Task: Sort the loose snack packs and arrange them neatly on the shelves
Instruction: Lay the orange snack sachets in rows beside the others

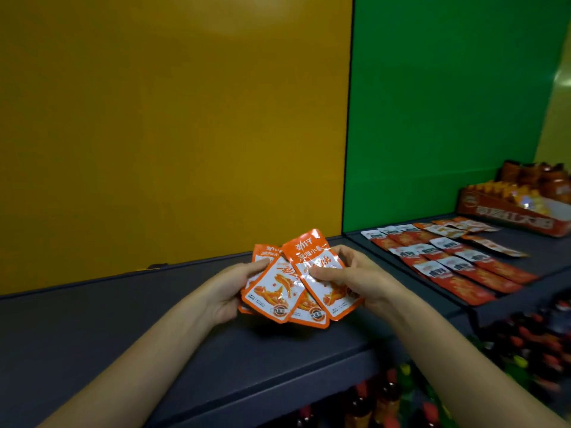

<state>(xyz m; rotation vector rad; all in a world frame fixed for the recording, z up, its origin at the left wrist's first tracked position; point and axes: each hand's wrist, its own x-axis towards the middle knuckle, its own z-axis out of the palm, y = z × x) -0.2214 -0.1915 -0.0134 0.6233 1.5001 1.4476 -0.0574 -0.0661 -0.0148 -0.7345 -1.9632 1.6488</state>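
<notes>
- Head view: we see red packs (448,262) already lying in neat rows on the right shelf (545,253), so part of the job looks done.
- The orange packs (296,287) are not down yet; we think they go on the near shelf (123,335) under them.
- Our left grip (230,293) and right grip (350,279) both pinch the orange packs, fanned out between them, just above that shelf.

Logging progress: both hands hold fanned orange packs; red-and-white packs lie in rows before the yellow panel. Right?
No. The head view shows the red-and-white packs in rows before the green panel, not yellow. The left hand and right hand do hold the orange packs.
</notes>
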